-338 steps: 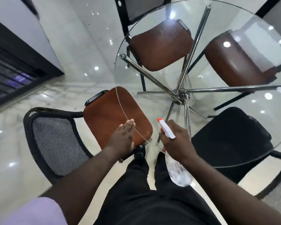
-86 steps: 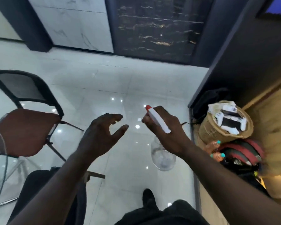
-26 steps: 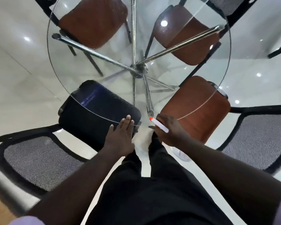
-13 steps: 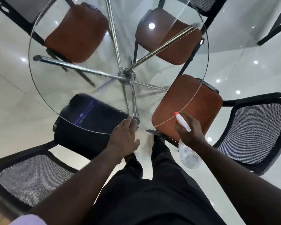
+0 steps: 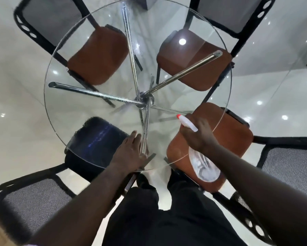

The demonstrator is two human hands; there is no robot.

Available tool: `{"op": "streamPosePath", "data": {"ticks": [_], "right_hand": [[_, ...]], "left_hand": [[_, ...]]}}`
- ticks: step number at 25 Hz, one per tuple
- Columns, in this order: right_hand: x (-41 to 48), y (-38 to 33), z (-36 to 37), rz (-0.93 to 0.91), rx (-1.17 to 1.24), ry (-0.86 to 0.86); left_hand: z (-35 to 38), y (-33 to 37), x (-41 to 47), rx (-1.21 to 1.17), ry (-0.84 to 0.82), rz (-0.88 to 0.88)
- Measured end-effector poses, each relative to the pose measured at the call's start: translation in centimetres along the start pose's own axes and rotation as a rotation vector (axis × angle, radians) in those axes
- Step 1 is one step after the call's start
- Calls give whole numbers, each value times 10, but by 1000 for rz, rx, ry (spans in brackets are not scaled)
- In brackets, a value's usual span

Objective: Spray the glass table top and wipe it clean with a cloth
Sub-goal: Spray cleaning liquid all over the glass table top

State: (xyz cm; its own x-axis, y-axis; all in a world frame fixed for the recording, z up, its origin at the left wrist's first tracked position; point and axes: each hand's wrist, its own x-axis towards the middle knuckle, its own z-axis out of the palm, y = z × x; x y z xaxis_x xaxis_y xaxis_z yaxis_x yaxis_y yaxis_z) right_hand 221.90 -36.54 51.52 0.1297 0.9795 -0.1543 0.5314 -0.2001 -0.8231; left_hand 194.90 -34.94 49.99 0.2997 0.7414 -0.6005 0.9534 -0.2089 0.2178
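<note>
We judge the likeliest fault to be a wasted spray. The spray bottle (image 5: 203, 166) hangs at the near rim of the glass table top (image 5: 81, 110), to the right of the chrome hub (image 5: 145, 99). Its red-tipped nozzle (image 5: 182, 118) points inward toward that hub from low over the pane. Fired at so flat an angle, the mist may drift past the hub onto the brown chair seats (image 5: 99, 55) beyond it, or gather in one patch instead of spreading.

We see no cloth anywhere, so wetted glass may streak or dry before any wiping starts.

The left hand (image 5: 131, 153) is a further worry. It rests on the pane on our side of the hub, where it may leave fresh prints and catch the spray.

As for pose, the right hand (image 5: 199, 137) has its fingers curled round the bottle's neck, and the clear body dangles below the wrist across the rim. We cannot tell whether a finger sits on the trigger. The left hand lies flat, palm down, with its fingers straight and together, aimed at the hub and holding nothing. Its forearm reaches in from the side nearest us.
</note>
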Motion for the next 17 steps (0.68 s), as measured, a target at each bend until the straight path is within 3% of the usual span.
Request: {"op": "streamPosePath", "data": {"ticks": [5, 8, 12, 17], "right_hand": [[81, -40, 12, -134, -110, -119], [109, -62, 18, -91, -143, -120], [111, -59, 18, -74, -100, -131], [71, -17, -14, 55, -30, -4]], "left_hand": [[-33, -26, 30, 14, 29, -57], [-41, -28, 37, -56, 59, -47], [-28, -20, 38, -96, 90, -10], [-3, 0, 27, -78, 22, 56]]}}
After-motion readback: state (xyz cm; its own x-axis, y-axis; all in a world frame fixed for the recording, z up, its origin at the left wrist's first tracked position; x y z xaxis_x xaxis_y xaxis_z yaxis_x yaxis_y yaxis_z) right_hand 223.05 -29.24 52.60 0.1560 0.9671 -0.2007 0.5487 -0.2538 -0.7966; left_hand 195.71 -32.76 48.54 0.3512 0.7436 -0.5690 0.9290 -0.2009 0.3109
